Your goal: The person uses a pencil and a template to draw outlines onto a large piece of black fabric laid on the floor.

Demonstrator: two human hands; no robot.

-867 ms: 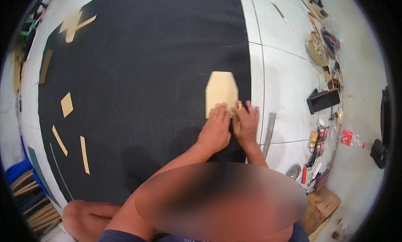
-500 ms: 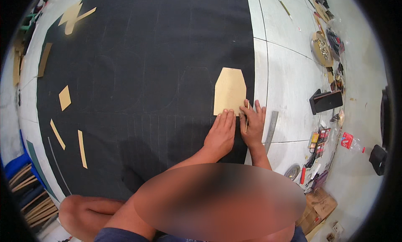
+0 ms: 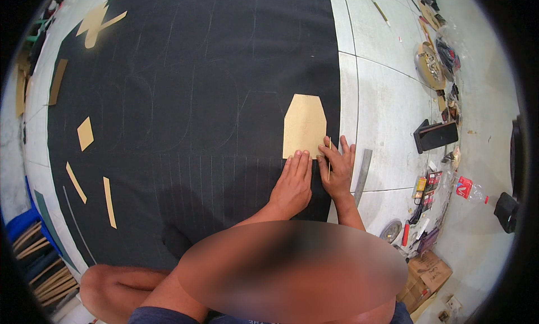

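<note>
At centre-right, pinning tan card template (image 3: 305, 127) on black fabric (image 3: 168, 111) with left hand (image 3: 292, 186) laid flat, presumably against slipping; gripping thin stick (image 3: 329, 162) in right hand (image 3: 337, 175).

Paper template (image 3: 305, 127) on fabric sheet (image 3: 168, 60), near sheet's right edge. Left hand (image 3: 293, 184) at template's near edge; right hand (image 3: 338, 175), stick (image 3: 330, 162) in fingers, at its near right corner. Ruler (image 3: 363, 175) right of sheet, on tiled floor (image 3: 387, 122). Diamond template (image 3: 85, 134) toward sheet's left. Bottle (image 3: 470, 189) far right.
</note>
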